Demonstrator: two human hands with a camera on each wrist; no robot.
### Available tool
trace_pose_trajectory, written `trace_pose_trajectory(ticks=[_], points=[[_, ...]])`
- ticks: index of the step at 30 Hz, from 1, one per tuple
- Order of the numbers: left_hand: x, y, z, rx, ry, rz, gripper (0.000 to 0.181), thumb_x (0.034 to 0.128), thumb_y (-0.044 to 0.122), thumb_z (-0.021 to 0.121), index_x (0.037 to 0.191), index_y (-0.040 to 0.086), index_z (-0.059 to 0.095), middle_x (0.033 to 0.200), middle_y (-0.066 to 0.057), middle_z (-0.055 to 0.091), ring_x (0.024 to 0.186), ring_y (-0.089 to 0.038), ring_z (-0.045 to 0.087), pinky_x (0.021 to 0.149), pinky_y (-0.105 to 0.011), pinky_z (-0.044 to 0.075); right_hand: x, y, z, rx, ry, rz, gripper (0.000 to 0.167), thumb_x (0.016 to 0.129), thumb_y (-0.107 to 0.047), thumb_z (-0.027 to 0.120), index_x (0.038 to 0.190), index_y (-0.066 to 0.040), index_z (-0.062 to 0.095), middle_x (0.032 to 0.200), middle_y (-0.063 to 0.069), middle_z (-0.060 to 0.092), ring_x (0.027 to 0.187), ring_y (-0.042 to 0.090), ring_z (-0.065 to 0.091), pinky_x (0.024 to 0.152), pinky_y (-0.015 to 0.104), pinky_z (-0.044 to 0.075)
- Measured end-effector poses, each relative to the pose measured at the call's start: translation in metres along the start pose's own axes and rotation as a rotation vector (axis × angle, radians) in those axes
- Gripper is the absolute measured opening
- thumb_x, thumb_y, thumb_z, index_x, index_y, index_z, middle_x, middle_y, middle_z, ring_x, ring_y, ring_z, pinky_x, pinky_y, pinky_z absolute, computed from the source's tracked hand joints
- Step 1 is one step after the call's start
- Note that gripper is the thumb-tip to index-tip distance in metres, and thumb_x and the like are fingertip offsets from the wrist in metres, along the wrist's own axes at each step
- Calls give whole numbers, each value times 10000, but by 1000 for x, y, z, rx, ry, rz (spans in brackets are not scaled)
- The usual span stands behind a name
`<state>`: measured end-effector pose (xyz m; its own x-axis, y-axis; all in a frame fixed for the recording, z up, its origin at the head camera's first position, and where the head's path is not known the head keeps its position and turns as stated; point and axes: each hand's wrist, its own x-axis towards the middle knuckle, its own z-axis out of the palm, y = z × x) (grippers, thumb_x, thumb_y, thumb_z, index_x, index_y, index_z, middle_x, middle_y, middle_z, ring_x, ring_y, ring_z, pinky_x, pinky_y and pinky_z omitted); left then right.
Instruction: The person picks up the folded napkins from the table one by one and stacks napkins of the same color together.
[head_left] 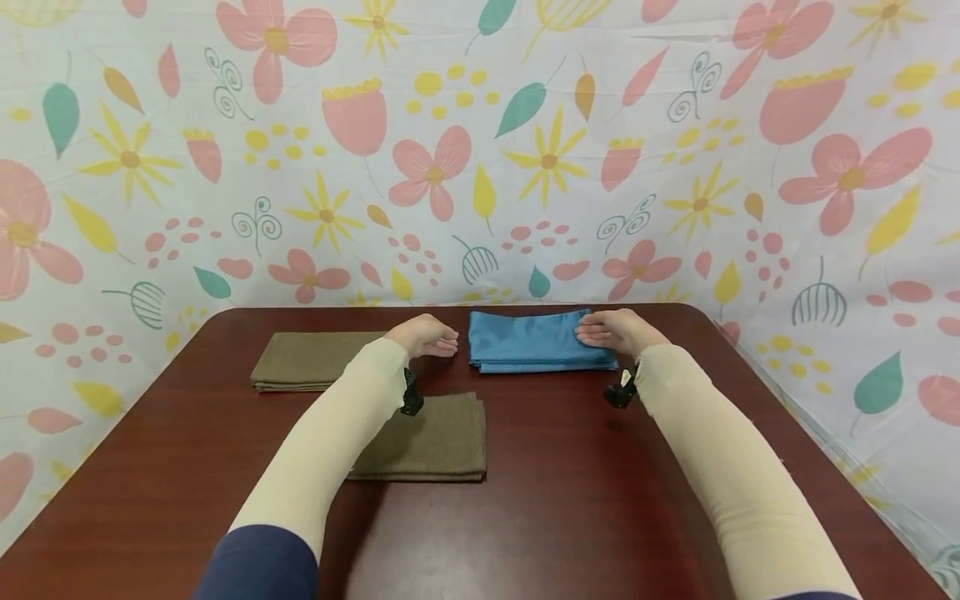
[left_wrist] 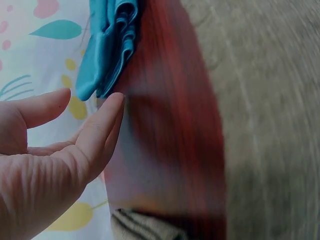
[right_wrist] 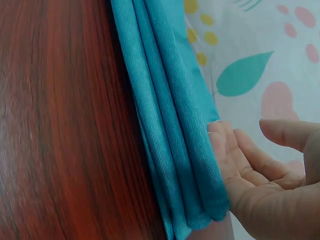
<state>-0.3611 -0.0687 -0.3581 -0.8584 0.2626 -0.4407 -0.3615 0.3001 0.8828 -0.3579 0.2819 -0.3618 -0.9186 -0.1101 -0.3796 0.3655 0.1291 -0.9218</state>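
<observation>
A folded blue cloth (head_left: 525, 343) lies near the far edge of the table, its stacked layers showing in the right wrist view. My right hand (head_left: 617, 330) is at its right end, fingertips touching the cloth and the thumb apart from them. To the left of the cloth, my left hand (head_left: 426, 336) holds nothing, its fingers extended and a small gap from the cloth's left end. One folded olive-brown cloth (head_left: 315, 357) is at the back left, partly behind the left hand. Nearer to me, a second olive-brown cloth (head_left: 450, 437) lies partly hidden under the left forearm.
All the cloths lie on a dark red-brown wooden table (head_left: 570, 517) with rounded far corners. A white curtain (head_left: 480, 150) printed with flowers and leaves hangs directly behind it and along the sides. Each wrist wears a small black camera (head_left: 621, 392).
</observation>
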Motion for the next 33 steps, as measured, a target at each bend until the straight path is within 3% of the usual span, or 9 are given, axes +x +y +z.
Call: trace_pose_trajectory(ticks=[5, 14, 22, 33], points=[[0, -3, -14, -3, 18, -12, 528, 1007, 65, 500, 1474, -67, 292, 1415, -254, 456, 1305, -341, 498, 1068, -379, 454, 3, -2, 9, 11, -40, 10, 519, 1048, -158, 418, 1508, 32, 270, 1510, 261, 353, 1257, 261, 564, 1092, 359, 411], [-5, 1, -32, -31, 33, -6, 482, 1013, 53, 476, 1449, -94, 331, 1431, -269, 440, 1326, -345, 477, 1084, -359, 437, 15, -8, 22, 83, -41, 50, 519, 1037, -173, 461, 1493, 28, 316, 1505, 227, 378, 1350, 293, 460, 1088, 348, 424], [-16, 2, -46, -25, 29, -15, 481, 1024, 62, 455, 1454, -102, 317, 1465, -276, 400, 1354, -352, 441, 1112, -369, 407, 27, -6, 39, 152, -49, 72, 548, 1041, -171, 433, 1522, 11, 241, 1532, 226, 333, 1402, 318, 384, 1115, 359, 404], [-35, 2, -81, 23, 38, 34, 489, 1034, 74, 421, 1463, -116, 280, 1470, -316, 362, 1360, -387, 417, 1116, -379, 404, 35, -9, 62, 203, -106, 74, 552, 1048, -165, 421, 1531, 2, 213, 1540, 226, 319, 1410, 316, 372, 1138, 364, 376]])
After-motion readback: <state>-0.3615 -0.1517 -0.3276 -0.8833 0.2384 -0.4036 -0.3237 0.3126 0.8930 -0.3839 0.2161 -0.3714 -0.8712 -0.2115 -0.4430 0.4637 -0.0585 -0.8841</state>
